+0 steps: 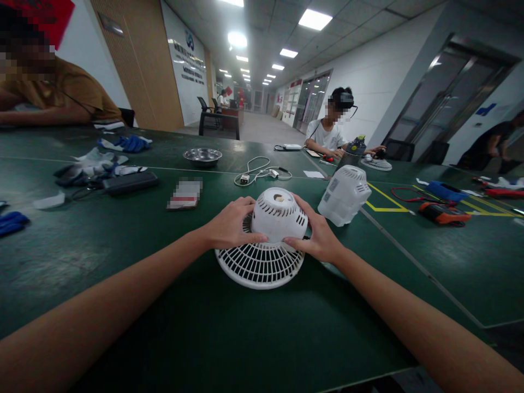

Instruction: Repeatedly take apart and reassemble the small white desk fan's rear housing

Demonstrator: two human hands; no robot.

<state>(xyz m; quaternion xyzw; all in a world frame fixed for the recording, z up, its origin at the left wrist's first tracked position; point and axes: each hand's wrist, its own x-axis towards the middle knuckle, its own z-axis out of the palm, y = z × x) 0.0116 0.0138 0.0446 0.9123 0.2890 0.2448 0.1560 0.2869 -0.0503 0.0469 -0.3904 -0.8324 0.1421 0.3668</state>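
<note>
A white plastic motor housing (279,221) with slotted vents stands on a round white fan grille (260,268), which lies on the green table. My left hand (234,222) grips the housing's left side, thumb along its lower front. On the right side my right hand (318,232) holds the same housing, its thumb also at the lower front. The fingers behind the housing are partly hidden. Just beyond my right hand stands a separate white vented plastic part (344,195), touched by neither hand.
A white cable (262,173) and a metal bowl (202,157) lie beyond the grille. To the left are a box (185,194), a dark case (130,183) and blue gloves (126,143). An orange multimeter (444,214) is at right. Co-workers sit across the table (123,262).
</note>
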